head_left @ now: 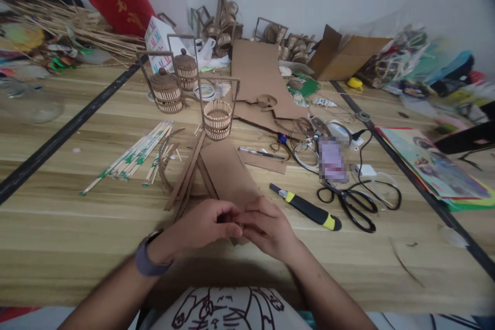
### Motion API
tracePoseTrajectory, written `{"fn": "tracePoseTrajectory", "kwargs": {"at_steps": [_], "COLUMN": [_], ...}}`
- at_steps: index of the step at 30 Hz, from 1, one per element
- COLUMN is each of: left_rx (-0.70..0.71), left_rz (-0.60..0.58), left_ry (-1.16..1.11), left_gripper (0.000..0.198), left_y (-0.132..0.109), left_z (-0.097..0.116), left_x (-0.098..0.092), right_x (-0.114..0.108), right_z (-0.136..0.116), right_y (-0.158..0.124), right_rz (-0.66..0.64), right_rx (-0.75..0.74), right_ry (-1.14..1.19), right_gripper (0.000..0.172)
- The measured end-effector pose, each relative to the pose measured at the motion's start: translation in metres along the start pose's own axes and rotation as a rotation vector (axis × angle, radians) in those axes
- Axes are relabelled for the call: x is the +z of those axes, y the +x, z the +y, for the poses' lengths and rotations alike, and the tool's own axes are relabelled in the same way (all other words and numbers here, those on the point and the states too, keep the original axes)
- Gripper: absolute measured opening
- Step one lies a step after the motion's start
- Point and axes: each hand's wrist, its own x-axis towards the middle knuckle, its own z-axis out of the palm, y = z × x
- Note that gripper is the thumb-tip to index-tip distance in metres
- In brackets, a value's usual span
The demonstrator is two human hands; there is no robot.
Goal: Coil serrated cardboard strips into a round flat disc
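Note:
My left hand (pixel 214 221) and my right hand (pixel 268 225) meet at the fingertips, low over the near end of a brown cardboard piece (pixel 230 167). Both are closed in a pinch; whatever is between the fingers is hidden. Just left of the cardboard lie several narrow cardboard strips (pixel 187 175). Beyond it stands a small basket (pixel 217 116) of wooden sticks with a tall cardboard handle. A yellow and black utility knife (pixel 309 210) rests to the right of my right hand, with black-handled scissors (pixel 350 203) beside it.
Bundled wooden sticks (pixel 131 152) lie at left. Two lidded baskets (pixel 166 92) stand behind them. A large cardboard sheet (pixel 255 69) reaches to the wall. A pen (pixel 261 153), a phone (pixel 333 160), cables and an open box (pixel 344 56) occupy the right side, with colored papers (pixel 436 165) further out.

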Motion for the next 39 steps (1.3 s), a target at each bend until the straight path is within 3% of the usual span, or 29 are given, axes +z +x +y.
{"fn": "tracePoseTrajectory", "kwargs": {"at_steps": [4,10,14,19,22,29,39], "left_rx": [-0.020,0.014,0.065,-0.015,-0.015,0.146,0.158], "left_rz": [-0.122,-0.078,0.028,0.161,0.183,-0.002,-0.142], "left_ry": [-0.159,-0.139,0.037,0.265,0.302,0.072,-0.174], "left_gripper": [0.042,0.040,0.036,0.025,0.025,0.037,0.049], "left_y": [-0.003,-0.005,-0.004,0.000,0.000,-0.005,-0.003], "left_z": [-0.001,0.003,0.005,0.004,0.003,0.003,0.000], "left_x": [-0.003,-0.001,-0.001,0.004,0.005,-0.004,0.001], "right_x": [0.001,0.008,0.008,0.005,0.004,-0.002,0.012], "right_z": [-0.004,-0.004,0.001,0.006,0.006,0.000,-0.001], "right_y": [-0.002,-0.005,-0.003,-0.001,-0.001,0.001,-0.003], "right_rz": [0.027,0.088,0.043,-0.028,-0.025,0.040,0.134], "right_rx": [0.082,0.174,0.089,-0.082,-0.076,0.099,0.225], "right_ry": [0.215,0.324,0.186,-0.158,-0.161,0.247,0.548], "right_gripper": [0.014,0.017,0.012,0.017,0.016,0.013,0.025]}}
